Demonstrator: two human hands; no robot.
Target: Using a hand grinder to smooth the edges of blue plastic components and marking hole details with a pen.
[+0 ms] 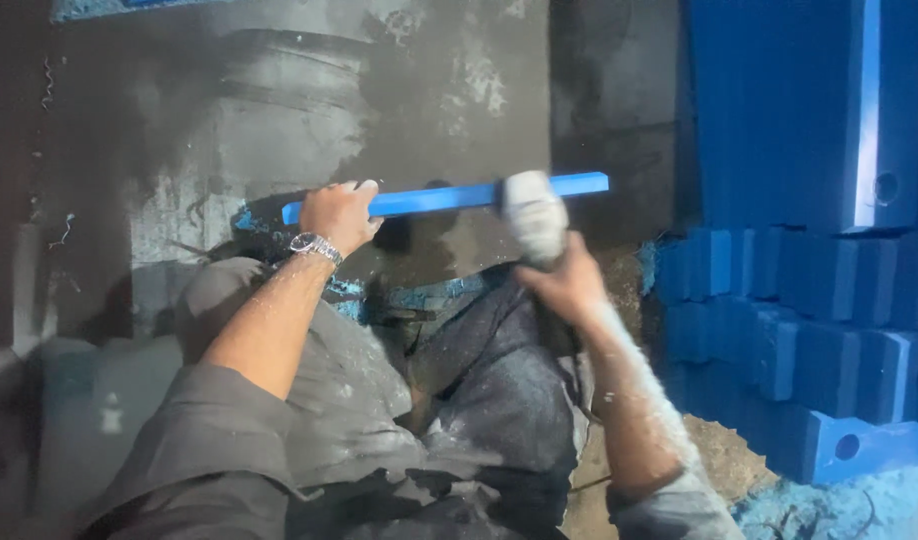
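My left hand [339,213], with a metal wristwatch on the wrist, grips the left part of a long thin blue bar [449,196] held level in front of me. My right hand [564,280] holds a pale, dust-covered power tool [535,216] whose head meets the bar near its right end. The tool is blurred. My forearms are dusted with pale powder. My knee in dark grey trousers [499,370] is raised just below the bar.
A stack of blue blocks [799,330], some with round holes, stands at the right, with tall blue slabs [779,100] behind it. Ahead lies a dark grey, smeared surface [279,100]. Blue shavings lie at the bottom right.
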